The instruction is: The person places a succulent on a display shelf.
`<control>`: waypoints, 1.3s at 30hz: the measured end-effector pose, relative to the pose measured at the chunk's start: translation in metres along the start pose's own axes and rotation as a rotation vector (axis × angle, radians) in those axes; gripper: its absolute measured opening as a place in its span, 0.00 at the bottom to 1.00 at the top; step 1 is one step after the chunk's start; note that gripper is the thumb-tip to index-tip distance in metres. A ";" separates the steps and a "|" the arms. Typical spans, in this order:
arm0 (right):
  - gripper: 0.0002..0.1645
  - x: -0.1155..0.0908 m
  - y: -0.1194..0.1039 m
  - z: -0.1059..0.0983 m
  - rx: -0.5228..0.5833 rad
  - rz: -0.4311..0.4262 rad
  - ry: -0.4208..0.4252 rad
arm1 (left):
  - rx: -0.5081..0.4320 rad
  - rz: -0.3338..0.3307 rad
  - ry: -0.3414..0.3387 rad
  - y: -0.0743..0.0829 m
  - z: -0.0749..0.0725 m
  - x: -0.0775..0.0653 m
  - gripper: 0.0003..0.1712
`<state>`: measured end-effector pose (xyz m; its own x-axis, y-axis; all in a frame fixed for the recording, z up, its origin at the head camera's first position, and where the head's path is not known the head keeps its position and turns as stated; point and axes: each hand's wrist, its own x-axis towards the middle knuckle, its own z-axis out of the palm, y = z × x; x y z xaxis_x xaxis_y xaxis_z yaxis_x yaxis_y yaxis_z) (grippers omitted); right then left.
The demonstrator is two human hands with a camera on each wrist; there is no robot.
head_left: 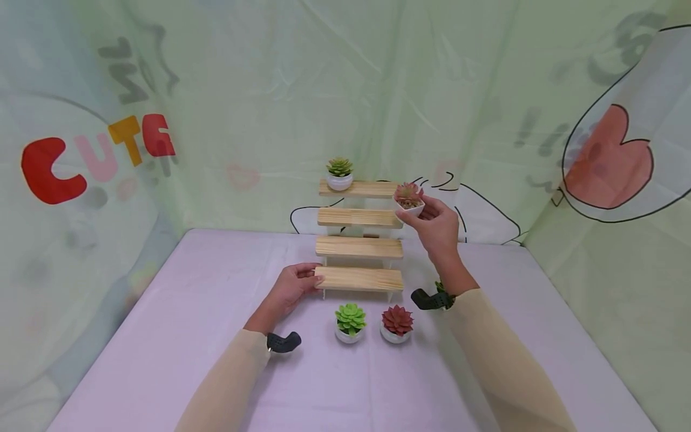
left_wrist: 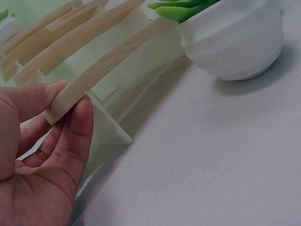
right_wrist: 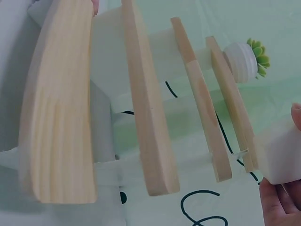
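Note:
A tiered stand with several wooden shelves [head_left: 358, 278] stands on the table. My left hand [head_left: 291, 288] pinches the left end of its lowest shelf; in the left wrist view the thumb lies on top and fingers below the board [left_wrist: 89, 80]. With my right hand [head_left: 438, 228] I grip a pink succulent [head_left: 408, 197] in a white pot, at the right end of the top shelf. The right wrist view shows that white pot [right_wrist: 282, 153] close beside the shelf's end. A green succulent [head_left: 339, 173] in a round white pot sits on the top shelf's left end.
In front of the stand are a bright green succulent [head_left: 350, 324] and a dark red succulent [head_left: 397, 324], both in white pots. Another green plant [head_left: 439, 287] is mostly hidden behind my right wrist. A printed curtain [head_left: 259, 120] hangs behind the table.

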<state>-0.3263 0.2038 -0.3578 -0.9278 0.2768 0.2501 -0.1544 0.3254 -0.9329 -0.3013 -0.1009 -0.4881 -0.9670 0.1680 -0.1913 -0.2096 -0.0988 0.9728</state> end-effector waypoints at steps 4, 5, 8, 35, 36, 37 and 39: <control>0.47 0.008 -0.004 0.005 -0.010 -0.012 0.000 | 0.002 -0.010 0.012 0.000 0.000 0.000 0.26; 0.47 0.010 -0.005 0.006 -0.009 -0.013 0.002 | 0.002 -0.014 0.014 0.000 -0.001 0.000 0.26; 0.46 0.016 -0.007 0.009 -0.002 -0.013 0.010 | 0.000 -0.016 0.014 0.000 -0.001 0.001 0.26; 0.41 0.065 -0.015 0.028 0.049 -0.044 -0.045 | -0.017 -0.002 -0.010 0.001 -0.002 0.001 0.27; 0.41 0.066 -0.014 0.028 0.052 -0.043 -0.048 | -0.016 -0.003 -0.010 0.001 -0.002 0.001 0.27; 0.41 0.067 -0.014 0.029 0.050 -0.038 -0.051 | -0.015 -0.006 -0.009 0.001 -0.002 0.001 0.27; 0.41 0.069 -0.014 0.029 0.052 -0.031 -0.065 | -0.014 -0.011 -0.008 0.001 -0.002 0.002 0.27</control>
<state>-0.3983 0.1921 -0.3352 -0.9421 0.2071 0.2636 -0.1996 0.2853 -0.9374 -0.3034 -0.1029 -0.4882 -0.9635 0.1767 -0.2010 -0.2224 -0.1109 0.9686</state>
